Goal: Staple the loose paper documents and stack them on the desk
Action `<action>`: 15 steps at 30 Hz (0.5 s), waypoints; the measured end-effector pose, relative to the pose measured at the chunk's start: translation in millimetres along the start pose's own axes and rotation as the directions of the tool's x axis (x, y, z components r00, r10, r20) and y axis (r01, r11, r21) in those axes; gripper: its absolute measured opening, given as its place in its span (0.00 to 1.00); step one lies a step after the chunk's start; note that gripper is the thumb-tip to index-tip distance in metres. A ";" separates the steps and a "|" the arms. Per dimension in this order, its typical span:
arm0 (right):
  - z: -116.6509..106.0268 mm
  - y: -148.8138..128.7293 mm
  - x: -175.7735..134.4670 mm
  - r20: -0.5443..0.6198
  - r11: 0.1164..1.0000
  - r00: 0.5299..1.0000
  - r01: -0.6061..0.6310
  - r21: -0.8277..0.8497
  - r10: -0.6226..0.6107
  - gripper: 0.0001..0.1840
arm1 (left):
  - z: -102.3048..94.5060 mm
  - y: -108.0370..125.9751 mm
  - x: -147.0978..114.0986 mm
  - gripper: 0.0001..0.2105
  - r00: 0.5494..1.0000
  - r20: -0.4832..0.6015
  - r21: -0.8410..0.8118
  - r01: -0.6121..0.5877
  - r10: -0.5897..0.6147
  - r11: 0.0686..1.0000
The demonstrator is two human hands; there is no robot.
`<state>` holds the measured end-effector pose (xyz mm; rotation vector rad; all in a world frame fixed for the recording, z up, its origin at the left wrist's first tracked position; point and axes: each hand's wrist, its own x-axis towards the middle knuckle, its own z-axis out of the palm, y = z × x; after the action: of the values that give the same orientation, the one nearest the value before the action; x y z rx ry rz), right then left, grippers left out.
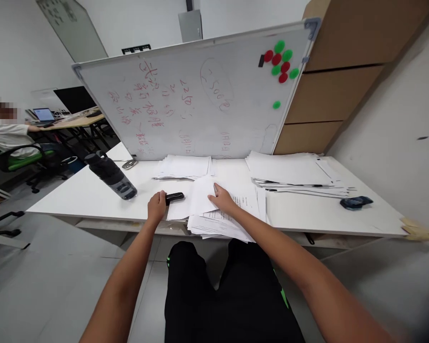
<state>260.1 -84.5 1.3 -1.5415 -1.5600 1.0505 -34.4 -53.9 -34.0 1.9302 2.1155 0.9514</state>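
Note:
My left hand [157, 207] is closed around the near end of a black stapler [175, 196], which lies at the left edge of the papers. My right hand [222, 199] grips white paper sheets [201, 195], thumb on top; a small greyish shape shows between thumb and forefinger, too small to name. Under and beside that hand spreads a pile of printed sheets [223, 225], with its near edge hanging past the table front.
Paper stacks stand behind on the white table [300, 216]: one at the back left [186, 166], a wider one at right [289, 169]. A dark bottle [111, 176], a mouse [129, 164] and a dark crumpled item [356, 203] also lie there. A whiteboard [186, 105] leans behind; a person's sleeve [19, 131] shows far left.

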 end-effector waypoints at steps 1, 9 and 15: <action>-2.1 -7.7 2.1 -0.002 0.998 1.000 -0.011 -0.067 0.010 0.34 | 0.3 -0.9 0.2 0.23 0.999 -0.007 0.002 0.042 -0.042 0.999; -83.8 -69.4 -20.0 -0.151 0.957 0.966 0.171 -0.235 -0.209 0.11 | -2.4 0.6 -0.6 0.27 0.995 -0.018 -0.063 0.094 -0.096 0.994; -122.7 8.7 -67.8 -0.242 0.995 0.966 -0.070 0.077 0.086 0.23 | 4.7 -6.8 2.3 0.27 0.997 -0.043 -0.026 0.070 -0.071 0.997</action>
<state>377.7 -143.3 50.6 -1.6297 -1.2919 0.9061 -38.3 -50.0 -40.6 1.8260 2.1695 1.0099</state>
